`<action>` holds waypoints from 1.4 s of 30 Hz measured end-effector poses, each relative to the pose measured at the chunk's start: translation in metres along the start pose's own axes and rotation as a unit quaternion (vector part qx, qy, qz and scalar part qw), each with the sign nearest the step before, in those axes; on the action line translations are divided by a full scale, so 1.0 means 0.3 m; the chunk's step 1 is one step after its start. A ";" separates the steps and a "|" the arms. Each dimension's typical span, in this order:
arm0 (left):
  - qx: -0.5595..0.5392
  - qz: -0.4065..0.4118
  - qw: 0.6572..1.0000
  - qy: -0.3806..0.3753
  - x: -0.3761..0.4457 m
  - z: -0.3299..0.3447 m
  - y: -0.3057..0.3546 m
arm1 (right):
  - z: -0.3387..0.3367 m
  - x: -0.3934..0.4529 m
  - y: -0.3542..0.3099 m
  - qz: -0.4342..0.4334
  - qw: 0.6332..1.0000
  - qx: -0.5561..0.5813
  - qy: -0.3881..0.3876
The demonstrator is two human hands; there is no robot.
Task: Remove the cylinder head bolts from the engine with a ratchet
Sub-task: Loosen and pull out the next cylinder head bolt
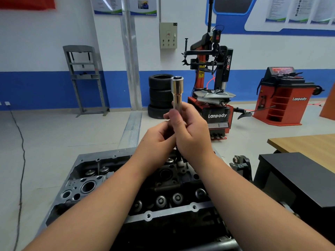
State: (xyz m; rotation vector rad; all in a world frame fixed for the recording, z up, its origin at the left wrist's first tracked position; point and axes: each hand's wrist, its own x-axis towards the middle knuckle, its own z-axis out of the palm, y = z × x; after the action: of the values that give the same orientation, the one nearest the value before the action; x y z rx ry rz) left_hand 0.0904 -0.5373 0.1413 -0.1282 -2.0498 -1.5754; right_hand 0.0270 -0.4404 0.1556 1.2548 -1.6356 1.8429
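Both hands are raised above the cylinder head [85, 182], which lies below them with valve springs and open bolt holes showing. My right hand [190, 131] grips the lower part of a long chrome deep socket [177, 91], which stands upright with its open end up. My left hand [159, 138] holds the tool just below the right hand, fingers curled around it. A dark shaft of the ratchet [178, 156] hangs down under the hands; its head is hidden by the fingers.
A black stand [297, 178] and a wooden table [308, 144] sit to the right of the engine. Beyond are a red tyre changer [212, 98], a stack of tyres [159, 96], a red wheel balancer [282, 98] and a grey press frame [85, 78].
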 end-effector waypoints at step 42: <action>-0.046 -0.021 0.998 -0.027 -0.001 -0.003 -0.012 | -0.010 0.004 -0.002 -0.007 0.997 -0.048 0.053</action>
State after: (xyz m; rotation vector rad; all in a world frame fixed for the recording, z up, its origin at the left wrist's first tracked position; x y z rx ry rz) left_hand 0.0895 -0.5391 0.1381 -0.1639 -2.0333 -1.7100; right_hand 0.0256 -0.4377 0.1571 1.1070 -1.6335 1.7697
